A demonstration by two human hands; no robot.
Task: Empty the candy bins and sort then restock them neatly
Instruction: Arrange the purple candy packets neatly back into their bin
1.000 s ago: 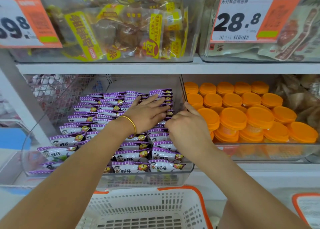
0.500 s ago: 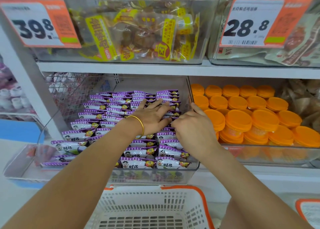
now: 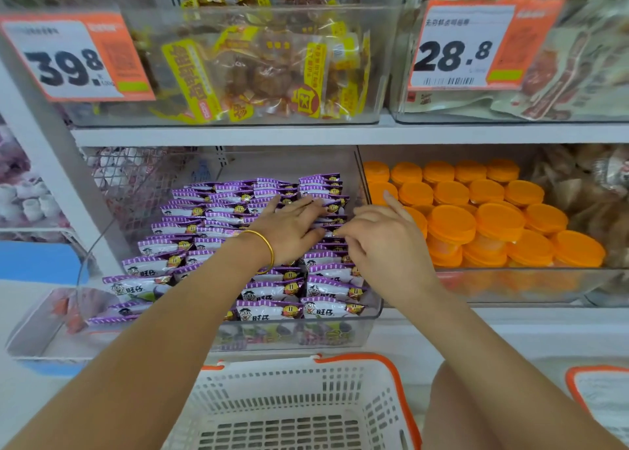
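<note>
White shelving (image 3: 340,134) fills the view, with clear bins on two levels; on the upper level one bin holds yellow-labelled snack bags (image 3: 258,75) and the bin to its right holds pale pouches (image 3: 578,72); on the lower level a wide clear candy bin (image 3: 272,339) sits just beside a second bin (image 3: 510,286) packed with orange-lidded tubs (image 3: 452,225); below the shelf edge stands a white basket (image 3: 272,391) with an orange rim, its slotted bottom bare where it shows. Purple-and-white candy packets (image 3: 272,293) lie inside the candy bin in overlapping rows that run from front to back, crowded toward its right side; the bin's front left corner shows bare floor. An orange price tag reading 39.8 (image 3: 75,58) hangs on the upper left bin; another reading 28.8 (image 3: 469,44) hangs on the upper right one. The left hand (image 3: 292,231) lies palm down on the right-hand rows, fingers straight and spread; the right hand (image 3: 384,245) is just beside it at the bin's right wall, fingers curled down to the packets, one finger stretched forward; whether it pinches a packet I cannot tell. A gold bangle (image 3: 267,249) circles the left wrist.
</note>
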